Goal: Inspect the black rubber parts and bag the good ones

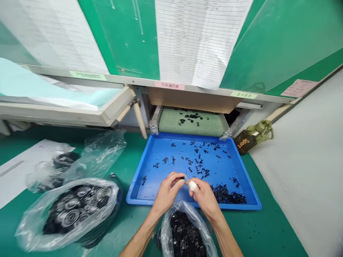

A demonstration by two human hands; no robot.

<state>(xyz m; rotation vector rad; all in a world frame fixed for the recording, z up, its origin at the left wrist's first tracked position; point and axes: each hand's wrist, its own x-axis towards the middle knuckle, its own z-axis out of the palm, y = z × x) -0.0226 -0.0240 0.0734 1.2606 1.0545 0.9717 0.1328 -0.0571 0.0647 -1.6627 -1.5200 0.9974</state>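
Observation:
My left hand (166,191) pinches a small black part (182,178) between thumb and fingertips, over the near edge of the blue tray (242,206). Close against it, my right hand (205,197) has its fingers closed, with a white wrap (192,185) on one digit. A thin yellowish sliver (185,177) shows between the two hands; I cannot make out what it is, nor what the right fingers hold. Below my wrists stands an open clear plastic bag (166,232) full of small black parts (184,228). Black scraps (230,196) lie scattered in the tray, heaped at its near right corner.
Behind the tray, a green ribbed conveyor belt (166,125) carries several black parts. At left are an open bag of black rings (72,216), another plastic bag (93,153) and paper (26,160). A bottle (253,135) stands by the right wall.

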